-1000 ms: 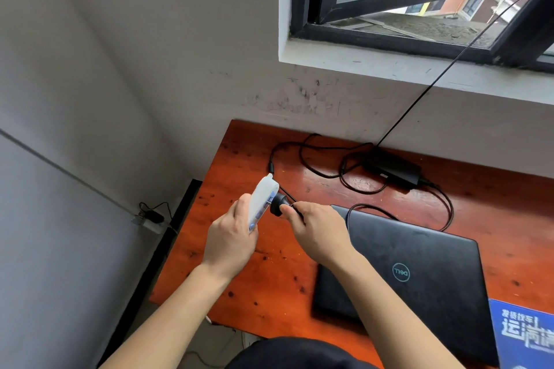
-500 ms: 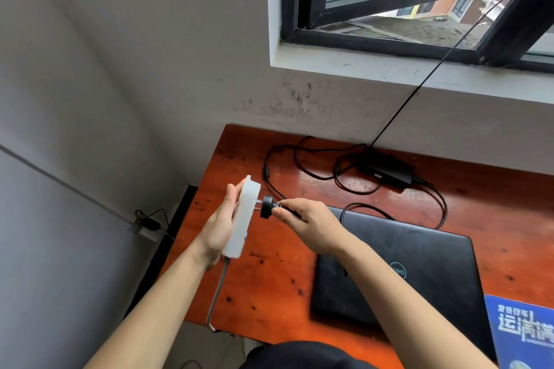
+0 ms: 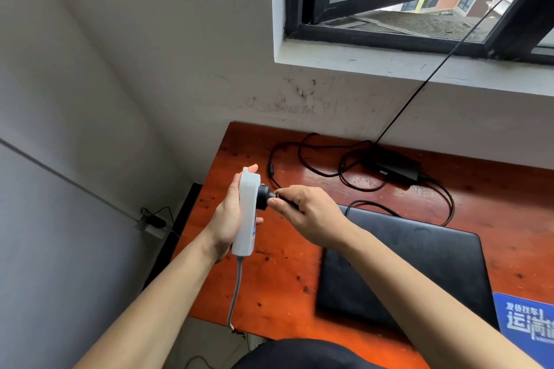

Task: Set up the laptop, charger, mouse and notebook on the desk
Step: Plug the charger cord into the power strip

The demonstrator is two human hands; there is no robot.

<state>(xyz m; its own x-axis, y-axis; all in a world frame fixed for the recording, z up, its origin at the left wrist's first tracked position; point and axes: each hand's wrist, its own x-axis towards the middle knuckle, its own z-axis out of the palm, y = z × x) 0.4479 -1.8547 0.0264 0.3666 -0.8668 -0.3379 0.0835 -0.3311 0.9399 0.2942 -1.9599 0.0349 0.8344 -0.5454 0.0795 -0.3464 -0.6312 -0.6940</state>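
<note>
My left hand (image 3: 227, 220) grips a white power strip (image 3: 246, 213) upright above the desk's left part, its grey cord (image 3: 235, 290) hanging down. My right hand (image 3: 305, 213) pinches the black charger plug (image 3: 263, 197), which sits pressed against the strip's face. The black charger brick (image 3: 392, 168) lies at the back of the red wooden desk (image 3: 278, 287) with its cable (image 3: 314, 165) looped around it. A closed black laptop (image 3: 419, 266) lies flat to the right of my hands. A blue notebook (image 3: 527, 323) shows at the right edge.
A grey wall and a window sill (image 3: 419, 69) stand behind the desk; a thin black wire (image 3: 443, 57) runs up to the window. On the floor at the left lies a wall socket with a black adapter (image 3: 154, 222).
The plug has moved left from a small gap into contact with the power strip. My left hand has turned the strip more upright and lowered it slightly.
</note>
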